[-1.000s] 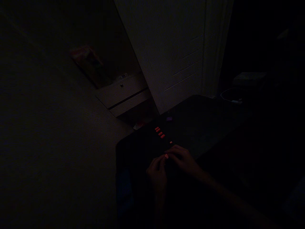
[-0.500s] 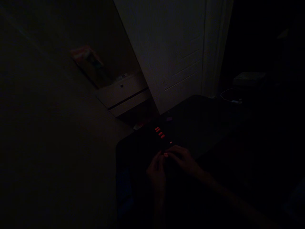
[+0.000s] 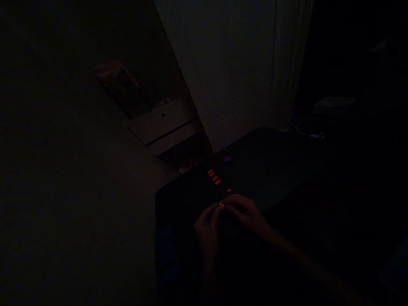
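Note:
The scene is very dark. A small reddish-orange piece (image 3: 221, 205) is pinched between the fingertips of both hands; its kind is too dim to make out. My left hand (image 3: 206, 223) comes up from below, thumb and fingers closed at the piece's left side. From the right, my right hand (image 3: 242, 207) grips the same piece with thumb and forefinger. Beyond the hands, several short red-orange pieces (image 3: 214, 177) lie in a slanting row on the dark table (image 3: 188, 195). A smaller pale-red bit (image 3: 228, 190) lies just past my right fingers.
A small purple object (image 3: 226, 159) lies near the table's far edge. A white cable (image 3: 306, 123) and a box-like object (image 3: 334, 102) are at the right. Behind stand a white door (image 3: 236, 76) and a drawer unit (image 3: 168, 125). Something blue (image 3: 166, 250) is at the lower left.
My left hand has shifted slightly left, and the held piece has tilted and shows a little more between the fingertips. The pieces on the table have stayed put.

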Tool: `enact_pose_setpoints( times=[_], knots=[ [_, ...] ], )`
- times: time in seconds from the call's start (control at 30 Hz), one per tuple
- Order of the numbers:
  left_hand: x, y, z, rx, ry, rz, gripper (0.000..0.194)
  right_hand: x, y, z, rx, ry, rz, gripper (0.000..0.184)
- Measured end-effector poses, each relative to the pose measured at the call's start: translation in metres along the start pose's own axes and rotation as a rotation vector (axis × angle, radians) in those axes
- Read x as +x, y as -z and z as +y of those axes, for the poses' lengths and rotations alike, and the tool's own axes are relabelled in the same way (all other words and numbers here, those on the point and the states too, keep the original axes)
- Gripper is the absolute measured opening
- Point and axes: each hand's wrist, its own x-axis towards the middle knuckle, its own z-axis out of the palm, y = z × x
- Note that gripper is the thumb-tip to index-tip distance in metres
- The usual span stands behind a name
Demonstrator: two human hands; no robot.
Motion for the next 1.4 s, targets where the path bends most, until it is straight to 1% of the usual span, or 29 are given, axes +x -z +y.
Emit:
enact_pose_setpoints(
  times=[0.23, 0.37, 0.5, 0.9, 1.2, 1.4],
  knots=[
    [0.0006, 0.0016, -0.0043, 0.022, -0.018, -0.024, 0.024, 0.0001, 0.0001, 0.0034, 0.002, 0.047, 0.018, 0.013],
    [-0.0006, 0.0005, -0.0002, 0.000, -0.003, -0.027, 0.024, 0.0000, -0.0003, 0.0027, 0.006, 0.052, 0.032, 0.013],
    [-0.0015, -0.0007, 0.0027, 0.029, -0.002, -0.029, 0.023, 0.0004, -0.0002, 0.0018, -0.006, 0.055, 0.032, 0.013],
    [0.0001, 0.0013, -0.0023, -0.024, 0.039, 0.007, 0.022, 0.0006, 0.0013, 0.0017, 0.001, 0.067, -0.009, 0.016],
    [-0.0020, 0.0029, -0.0013, 0.000, 0.039, 0.032, 0.021, 0.0002, 0.0009, 0.0028, -0.005, 0.092, -0.019, 0.019],
    [-0.0013, 0.0040, -0.0028, 0.023, 0.026, 0.037, 0.021, 0.0006, 0.0012, -0.0010, -0.015, 0.062, -0.028, 0.019]
  ],
)
